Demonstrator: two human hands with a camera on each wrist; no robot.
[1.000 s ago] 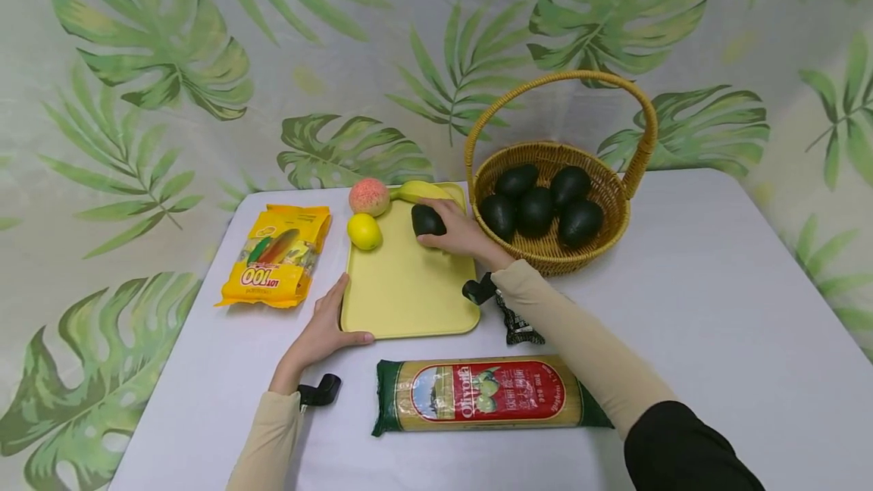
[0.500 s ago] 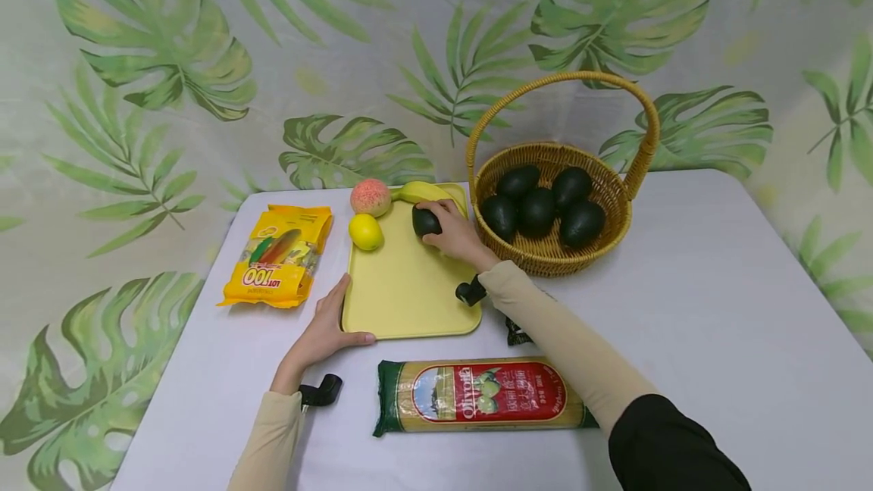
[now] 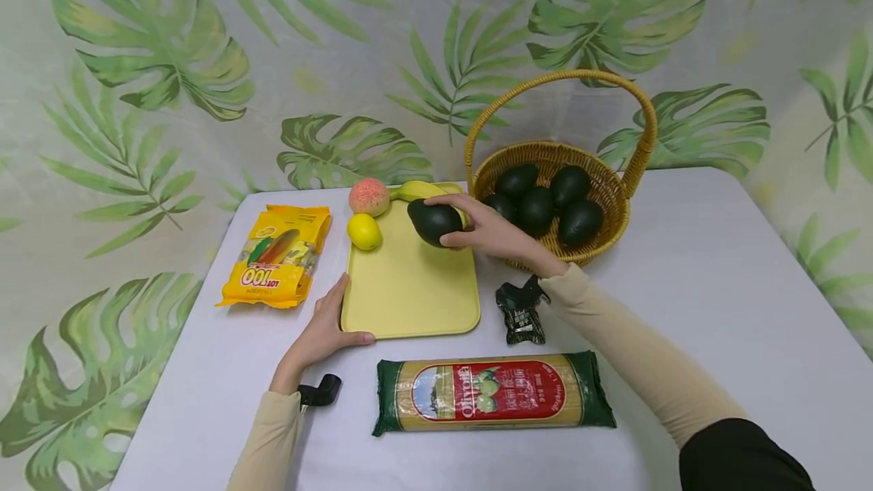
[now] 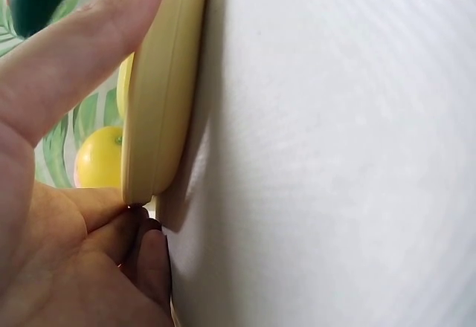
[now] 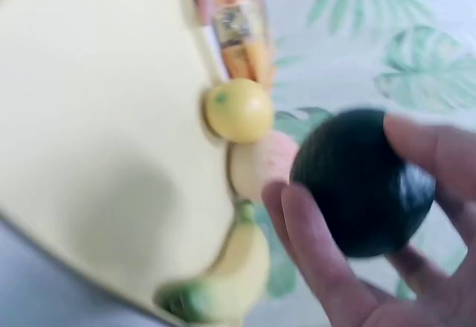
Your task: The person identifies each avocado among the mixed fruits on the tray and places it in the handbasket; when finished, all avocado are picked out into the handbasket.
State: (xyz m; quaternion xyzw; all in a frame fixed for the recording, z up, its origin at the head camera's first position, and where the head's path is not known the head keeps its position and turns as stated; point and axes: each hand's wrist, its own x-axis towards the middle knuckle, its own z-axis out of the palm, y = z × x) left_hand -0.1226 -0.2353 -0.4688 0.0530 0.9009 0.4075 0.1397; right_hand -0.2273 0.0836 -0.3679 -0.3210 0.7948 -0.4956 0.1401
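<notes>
My right hand (image 3: 487, 226) grips a dark avocado (image 3: 430, 223) above the far right part of the yellow tray (image 3: 409, 294). The right wrist view has the avocado (image 5: 361, 186) between thumb and fingers, raised over the tray, with a soft shadow below. At the tray's near left corner rests my left hand (image 3: 326, 328), its thumb along the front edge and its fingers along the left side. A banana (image 3: 417, 189) lies at the tray's far end, partly behind the avocado. By the far left corner are a peach (image 3: 369, 197) and a lemon (image 3: 364, 232).
A wicker basket (image 3: 614, 237) with a tall handle stands at right, holding several avocados. Left of the tray lies a yellow snack bag (image 3: 276, 258). A small black packet (image 3: 521, 317) sits right of it, and a spaghetti pack (image 3: 494, 392) lies in front.
The avocado has gone from low over the tray to raised and tilted in my right hand, whose forearm swung right, uncovering the black packet. My left hand stays put.
</notes>
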